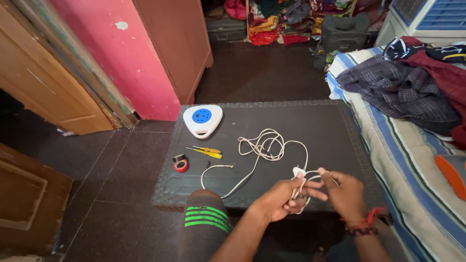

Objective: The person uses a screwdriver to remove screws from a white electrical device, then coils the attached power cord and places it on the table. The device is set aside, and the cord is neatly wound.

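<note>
Cable [257, 150] — white and thin — runs in loose loops across the low dark table [315, 121] and up into both hands at the table's near edge. The left hand [281, 200] has its fingers curled around a bunch of the strands, and the right hand [345, 194] pinches the same cable near a small white plug piece [297, 171], just above the left hand. On the table's far left corner sits a white extension box with a blue socket face [202, 120]. Nearer along the left side lie two yellow-handled screwdrivers [208, 152] and rolls of red and black tape [181, 164]. A likely trouble — the slack loops mid-table could knot or snag on each other if the strands are pulled, because they cross in several places.
</note>
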